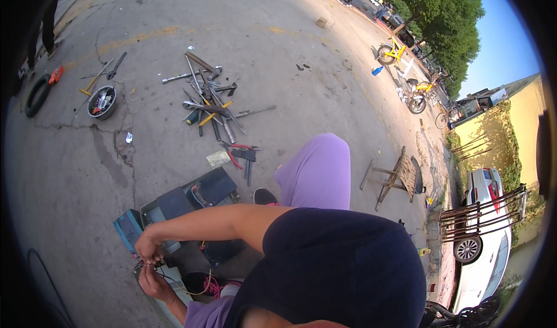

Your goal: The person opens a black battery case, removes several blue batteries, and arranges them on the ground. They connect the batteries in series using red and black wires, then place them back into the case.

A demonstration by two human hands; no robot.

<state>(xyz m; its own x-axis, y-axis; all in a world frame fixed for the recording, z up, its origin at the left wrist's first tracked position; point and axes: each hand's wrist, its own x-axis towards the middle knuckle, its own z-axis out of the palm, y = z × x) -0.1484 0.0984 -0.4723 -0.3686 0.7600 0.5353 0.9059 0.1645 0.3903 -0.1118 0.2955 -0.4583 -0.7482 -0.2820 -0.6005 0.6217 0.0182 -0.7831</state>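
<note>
My right hand (149, 246) and my left hand (156, 283) meet at their fingertips, pinching thin wires between them. A pale cable (193, 292) runs from there towards my dark shoe (198, 280) with pink laces. Just beyond my right hand stands a blue-edged battery-like block (127, 228). Further dark blue blocks (176, 202), probably batteries, sit by a grey plastic housing (150, 215), partly behind my right forearm. Beneath that forearm lies a black block (222, 250) with coloured leads. A pale plastic shell (172, 273) is under my left hand. The exact wire ends are hidden.
Pliers with red handles (237, 154) and a heap of hand tools (213, 103) lie on the concrete. A metal bowl of parts (102, 103) and a tyre (38, 95) are farther off. A wooden stool (394, 178) and white car (483, 249) are right; a person (48, 27) stands upper left.
</note>
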